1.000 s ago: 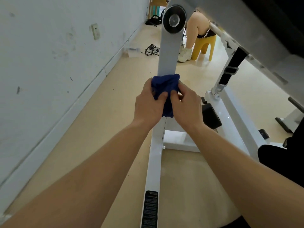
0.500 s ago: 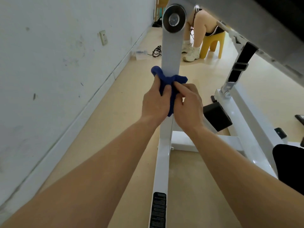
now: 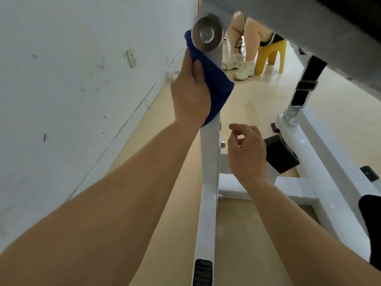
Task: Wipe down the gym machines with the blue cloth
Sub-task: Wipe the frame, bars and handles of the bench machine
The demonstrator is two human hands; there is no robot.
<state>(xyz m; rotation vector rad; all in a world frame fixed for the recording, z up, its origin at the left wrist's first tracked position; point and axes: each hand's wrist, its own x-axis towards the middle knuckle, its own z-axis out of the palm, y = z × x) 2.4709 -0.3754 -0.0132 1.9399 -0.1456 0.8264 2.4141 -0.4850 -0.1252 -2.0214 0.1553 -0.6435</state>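
Note:
The white upright post (image 3: 209, 166) of a gym machine rises in the middle of the view to a round metal disc (image 3: 207, 35) at its top. My left hand (image 3: 190, 93) grips the blue cloth (image 3: 214, 83) and holds it around the post just below the disc, the thumb lying on the cloth. The cloth reaches up beside the disc's left edge and hangs down to the right. My right hand (image 3: 246, 153) is lower, to the right of the post, off the cloth, fingers loosely curled and holding nothing.
A white wall (image 3: 82, 89) with a socket (image 3: 131, 58) runs along the left. The machine's white base beams (image 3: 321, 153) and a black pad (image 3: 281, 153) lie at right, a grey frame (image 3: 309, 27) overhead. A person sits on a yellow stool (image 3: 270, 55) beyond.
My left hand has slid the cloth up the post to just under the disc. My right hand has let go of the cloth and dropped away to the right.

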